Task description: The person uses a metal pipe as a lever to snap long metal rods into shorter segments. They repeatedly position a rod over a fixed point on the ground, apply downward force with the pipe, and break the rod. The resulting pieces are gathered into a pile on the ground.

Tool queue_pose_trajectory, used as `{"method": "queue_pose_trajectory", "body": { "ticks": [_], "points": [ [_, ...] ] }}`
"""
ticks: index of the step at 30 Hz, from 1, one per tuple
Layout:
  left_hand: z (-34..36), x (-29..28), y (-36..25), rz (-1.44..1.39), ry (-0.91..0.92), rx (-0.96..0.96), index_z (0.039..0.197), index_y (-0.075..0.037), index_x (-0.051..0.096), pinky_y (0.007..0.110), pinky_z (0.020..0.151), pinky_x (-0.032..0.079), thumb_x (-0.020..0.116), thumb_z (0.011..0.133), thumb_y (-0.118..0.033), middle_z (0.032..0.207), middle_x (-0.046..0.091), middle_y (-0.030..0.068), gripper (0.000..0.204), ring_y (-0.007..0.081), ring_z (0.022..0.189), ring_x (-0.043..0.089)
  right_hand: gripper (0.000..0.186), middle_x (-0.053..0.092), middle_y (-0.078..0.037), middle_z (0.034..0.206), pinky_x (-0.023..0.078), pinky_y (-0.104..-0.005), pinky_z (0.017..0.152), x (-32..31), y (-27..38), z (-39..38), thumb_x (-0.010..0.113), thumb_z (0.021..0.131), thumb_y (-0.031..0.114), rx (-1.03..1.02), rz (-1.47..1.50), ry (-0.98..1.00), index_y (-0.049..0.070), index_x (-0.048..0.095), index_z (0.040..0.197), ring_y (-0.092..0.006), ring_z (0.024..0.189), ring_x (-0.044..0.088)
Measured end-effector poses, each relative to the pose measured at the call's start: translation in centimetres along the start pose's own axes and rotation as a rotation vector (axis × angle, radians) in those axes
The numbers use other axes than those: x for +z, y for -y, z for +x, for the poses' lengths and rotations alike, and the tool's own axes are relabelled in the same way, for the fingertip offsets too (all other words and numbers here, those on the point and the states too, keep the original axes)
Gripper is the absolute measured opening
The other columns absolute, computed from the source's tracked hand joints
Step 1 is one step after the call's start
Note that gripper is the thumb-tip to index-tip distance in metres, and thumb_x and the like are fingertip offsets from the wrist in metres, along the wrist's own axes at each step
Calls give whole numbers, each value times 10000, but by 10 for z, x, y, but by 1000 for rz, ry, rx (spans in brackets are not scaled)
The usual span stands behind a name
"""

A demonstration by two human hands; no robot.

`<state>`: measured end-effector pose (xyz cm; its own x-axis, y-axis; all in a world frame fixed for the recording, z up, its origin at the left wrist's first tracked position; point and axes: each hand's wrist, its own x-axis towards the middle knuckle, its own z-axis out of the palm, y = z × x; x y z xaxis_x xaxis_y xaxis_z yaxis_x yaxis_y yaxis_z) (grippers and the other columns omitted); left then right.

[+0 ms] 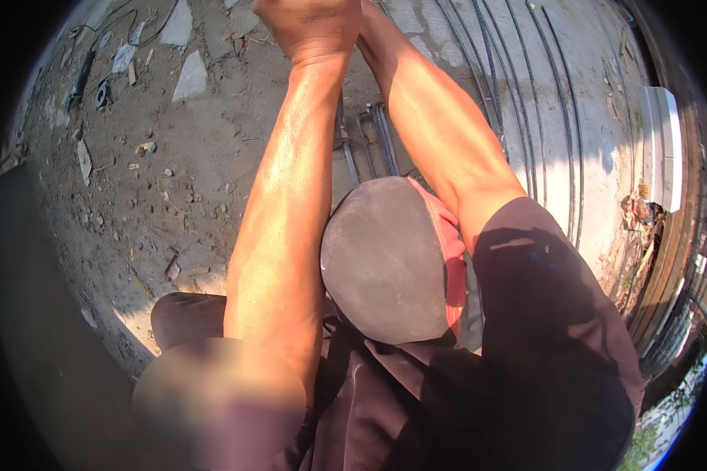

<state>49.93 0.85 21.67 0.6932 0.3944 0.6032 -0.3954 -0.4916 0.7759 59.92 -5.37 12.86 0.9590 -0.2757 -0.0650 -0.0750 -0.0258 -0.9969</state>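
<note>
My left hand (314, 30) is at the top edge, its back and wrist showing and its fingers cut off. My right hand (367, 35) is close beside it, mostly hidden behind the left wrist and the edge. What either hand holds cannot be seen. Both forearms reach far forward. On the ground between them lie several short metal bars (385, 141), partly covered by my left arm. Nearer to me, between the arms, is a rounded grey-brown surface (385, 259) with red cloth (450, 251) along its right side.
Long dark steel rods (562, 86) lie on pale concrete to the right. Farther right are a white panel (661, 149) and wooden planks (658, 275). Dirt with stones spreads left. A dark cylindrical tool (81, 77), a small ring (101, 94) and flat slabs (190, 77) lie at the far left.
</note>
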Motion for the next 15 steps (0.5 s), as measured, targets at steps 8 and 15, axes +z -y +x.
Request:
{"method": "queue_pose_trajectory", "body": {
  "ticks": [8, 15],
  "points": [
    [-5, -16, -7, -89, 37, -96, 709, 70, 625, 431, 547, 462, 575, 917, -142, 615, 635, 234, 302, 319, 544, 625, 281, 589, -1, 654, 405, -300, 515, -44, 33, -100, 661, 926, 276, -91, 315, -62, 29, 702, 798, -96, 582, 544],
    [1, -9, 3, -31, -14, 71, 683, 39, 600, 500, 566, 464, 591, 896, -132, 625, 592, 272, 273, 433, 609, 652, 188, 426, -26, 705, 445, -390, 797, -101, 46, -225, 568, 954, 106, -339, 490, 256, 97, 482, 787, -176, 695, 458]
  ]
}}
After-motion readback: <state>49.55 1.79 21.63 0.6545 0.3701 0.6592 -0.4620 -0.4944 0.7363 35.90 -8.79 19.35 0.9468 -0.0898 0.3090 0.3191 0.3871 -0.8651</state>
